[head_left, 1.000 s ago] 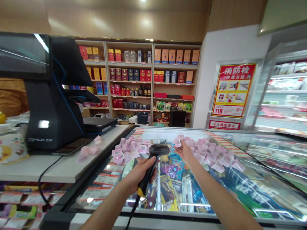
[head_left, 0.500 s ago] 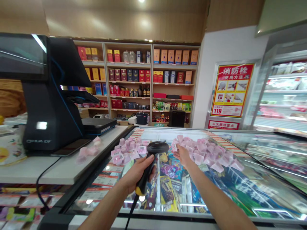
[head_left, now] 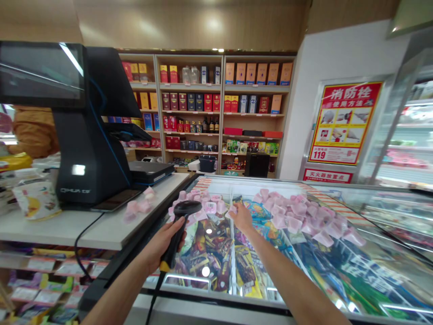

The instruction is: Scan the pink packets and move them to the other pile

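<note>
My left hand [head_left: 168,241] is wrapped round the handle of a black barcode scanner [head_left: 186,208], whose cord hangs down past my wrist. The scanner's head is in front of a pile of small pink cups [head_left: 196,195], some with barcode labels facing me. My right hand [head_left: 242,217] pinches one small pink cup [head_left: 232,210] just right of that pile; my fingers partly cover it. A larger heap of pink cups [head_left: 299,210] lies to the right on the freezer's glass top [head_left: 233,187].
Packaged ice creams [head_left: 209,243] show through the glass. On the left, a black checkout terminal [head_left: 93,158] stands on a white counter [head_left: 101,230] with a few pink cups [head_left: 137,207] near its edge. A person's sleeve [head_left: 35,131] shows behind it. Shelves of boxes [head_left: 191,103] line the back.
My right hand has moved left with the cup, from the right heap towards the left pile. The scanner has shifted left in my left hand. The view has turned slightly.
</note>
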Tool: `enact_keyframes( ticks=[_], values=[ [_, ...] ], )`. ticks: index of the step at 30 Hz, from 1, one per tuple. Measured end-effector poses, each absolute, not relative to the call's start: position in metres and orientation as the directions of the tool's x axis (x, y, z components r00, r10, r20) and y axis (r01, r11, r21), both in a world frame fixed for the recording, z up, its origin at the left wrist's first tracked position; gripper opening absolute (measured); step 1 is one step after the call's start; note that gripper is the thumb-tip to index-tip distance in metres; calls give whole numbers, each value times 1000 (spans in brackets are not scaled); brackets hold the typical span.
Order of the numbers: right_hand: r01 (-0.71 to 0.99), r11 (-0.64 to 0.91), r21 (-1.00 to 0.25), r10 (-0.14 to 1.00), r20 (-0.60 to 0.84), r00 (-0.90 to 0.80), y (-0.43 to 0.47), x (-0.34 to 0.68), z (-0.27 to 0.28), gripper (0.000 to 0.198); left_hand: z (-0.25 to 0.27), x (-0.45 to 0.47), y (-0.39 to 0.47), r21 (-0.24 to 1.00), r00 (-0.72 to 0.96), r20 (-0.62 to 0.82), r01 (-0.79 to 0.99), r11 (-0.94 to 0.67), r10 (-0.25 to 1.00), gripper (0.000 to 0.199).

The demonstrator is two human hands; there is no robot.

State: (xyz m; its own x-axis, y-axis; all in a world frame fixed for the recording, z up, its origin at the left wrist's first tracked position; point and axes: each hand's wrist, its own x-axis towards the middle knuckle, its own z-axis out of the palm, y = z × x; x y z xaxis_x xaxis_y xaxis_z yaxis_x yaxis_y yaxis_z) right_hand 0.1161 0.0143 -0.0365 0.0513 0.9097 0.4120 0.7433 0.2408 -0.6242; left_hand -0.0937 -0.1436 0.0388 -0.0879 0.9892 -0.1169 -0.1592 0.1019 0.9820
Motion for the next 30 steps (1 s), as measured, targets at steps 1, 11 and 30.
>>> enact_keyframes(
  ticks=[1, 11, 30],
  values=[
    [743, 237, -626, 911, 408, 53, 14, 110, -36, 28, 37, -99, -144, 981, -93, -119, -163, 103, 989, 27],
    [698, 265, -666, 907, 418, 55, 10, 105, -26, 35, 30, -94, -141, 962, -61, -150, -238, 132, 987, 25],
    [940, 21, -341, 847, 505, 164, -30, 252, -16, 17, 45, -9, -146, 962, 269, -122, -206, 180, 956, 30]
  ],
)
